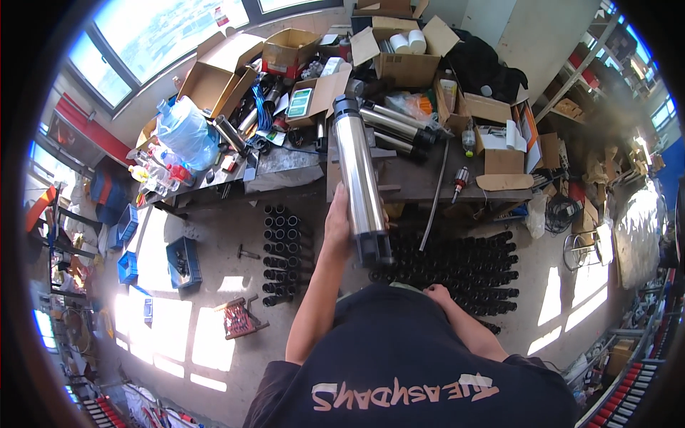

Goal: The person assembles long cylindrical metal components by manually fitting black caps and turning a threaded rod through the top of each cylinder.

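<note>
My left hand (338,220) is wrapped round a long shiny steel cylinder with black end caps (355,171). The cylinder is held up, tilted, in front of the workbench (421,187), its lower cap towards me. Low by my waist is my right hand (437,292), partly hidden by my dark shirt; its fingers show too little to read. Similar steel cylinders (396,125) lie on the bench behind the held one. Below, many black ring-shaped parts (471,274) stand in rows on the floor, with a smaller group (280,250) to the left.
Open cardboard boxes (408,65), a large clear plastic jug (184,132) and a small motor rotor (461,180) crowd the bench. A thin rod (434,203) leans against its front edge. On the floor stand blue bins (184,262), a hammer (247,253) and a small rack (241,318).
</note>
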Available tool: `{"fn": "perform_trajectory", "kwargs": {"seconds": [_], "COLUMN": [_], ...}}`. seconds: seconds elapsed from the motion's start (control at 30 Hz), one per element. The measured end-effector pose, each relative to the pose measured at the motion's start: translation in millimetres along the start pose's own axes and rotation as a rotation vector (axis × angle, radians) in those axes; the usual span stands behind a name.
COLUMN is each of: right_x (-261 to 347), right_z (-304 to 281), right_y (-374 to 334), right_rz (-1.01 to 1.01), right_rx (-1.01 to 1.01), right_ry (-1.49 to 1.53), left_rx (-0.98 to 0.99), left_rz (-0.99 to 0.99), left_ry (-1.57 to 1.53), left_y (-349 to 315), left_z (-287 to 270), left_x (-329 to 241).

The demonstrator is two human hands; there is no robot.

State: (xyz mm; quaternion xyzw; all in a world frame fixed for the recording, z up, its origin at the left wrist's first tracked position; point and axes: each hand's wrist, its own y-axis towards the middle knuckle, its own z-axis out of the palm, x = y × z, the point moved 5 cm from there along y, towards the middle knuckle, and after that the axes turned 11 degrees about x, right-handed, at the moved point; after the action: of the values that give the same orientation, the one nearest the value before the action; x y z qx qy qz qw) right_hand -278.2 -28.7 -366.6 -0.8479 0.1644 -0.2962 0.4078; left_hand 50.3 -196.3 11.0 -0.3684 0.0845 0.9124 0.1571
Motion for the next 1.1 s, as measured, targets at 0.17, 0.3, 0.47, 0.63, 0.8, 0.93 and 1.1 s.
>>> {"fn": "perform_trajectory", "kwargs": {"seconds": [0.17,0.3,0.47,0.63,0.8,0.93,1.1], "right_x": [-26,-25,-1,-16,-7,2,-2], "right_z": [12,11,-1,10,6,2,2], "right_y": [4,8,-6,7,5,-2,0], "right_rz": [0.021,-0.030,-0.023,-0.095,-0.032,0.010,0.026], "right_rx": [0.000,-0.030,-0.033,-0.033,-0.008,-0.007,0.015], "right_ry": [-0.005,-0.030,-0.023,-0.050,-0.027,-0.026,-0.010], "left_rx": [0.101,0.046,0.071,0.101,0.127,0.122,0.021], "left_rz": [0.162,0.228,0.264,0.329,0.268,0.213,0.411], "left_ry": [0.195,0.360,0.345,0.406,0.267,0.195,0.229], "left_y": [-4,-9,-7,-11,-11,-13,-12], "left_z": [19,0,6,10,25,26,52], "left_x": [-13,-16,-22,-28,-25,-21,-48]}}
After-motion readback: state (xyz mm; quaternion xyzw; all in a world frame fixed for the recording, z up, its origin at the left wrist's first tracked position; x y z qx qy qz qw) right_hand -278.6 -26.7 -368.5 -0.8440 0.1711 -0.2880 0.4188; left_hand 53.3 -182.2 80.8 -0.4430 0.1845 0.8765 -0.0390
